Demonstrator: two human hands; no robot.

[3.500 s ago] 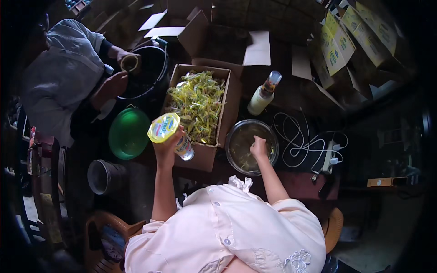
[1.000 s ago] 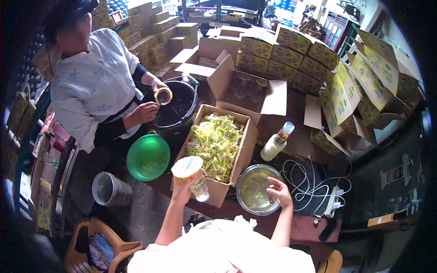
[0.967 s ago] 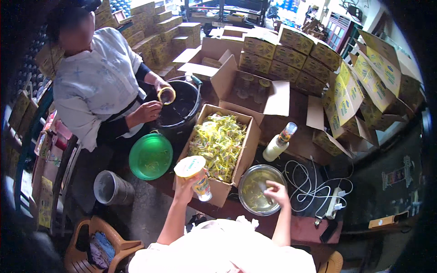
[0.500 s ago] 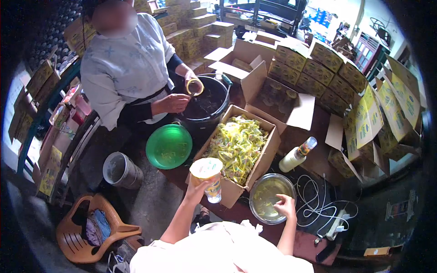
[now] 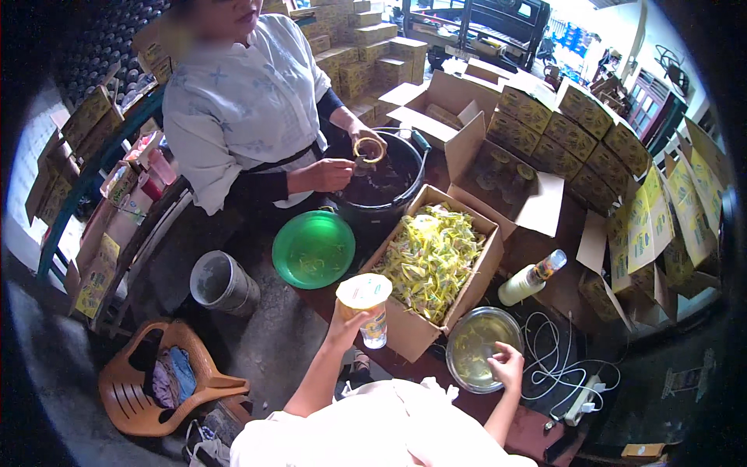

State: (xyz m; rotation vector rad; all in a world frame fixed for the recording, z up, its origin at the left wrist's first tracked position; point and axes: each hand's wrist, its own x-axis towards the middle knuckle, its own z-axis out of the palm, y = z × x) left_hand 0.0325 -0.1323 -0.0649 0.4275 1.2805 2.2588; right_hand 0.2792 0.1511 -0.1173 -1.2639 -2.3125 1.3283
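Note:
A clear, printed plastic cup (image 5: 374, 328) with a pale round top stands upright in my left hand (image 5: 347, 325), whose fingers wrap round it. My right hand (image 5: 507, 366) is over the near right rim of a metal bowl (image 5: 464, 377) holding pale yellowish liquid. Its fingers are bent together; anything between them is too small to make out. Just beyond the cup, an open cardboard box (image 5: 412, 342) is heaped with small yellow-and-white wrapped pieces (image 5: 433, 261).
A bottle (image 5: 521, 288) stands beyond the bowl, with white cables (image 5: 556, 366) and a power strip (image 5: 583, 401) to the right. A green basin (image 5: 313, 249) and black bucket (image 5: 381, 204) lie further left. A co-worker's hands (image 5: 342, 173) hold a yellowish ring-shaped object (image 5: 369, 149).
The whole view has shifted, so most things sit further right in it. My left hand still grips the cup, and my right hand stays over the bowl with its fingers drawn closer together.

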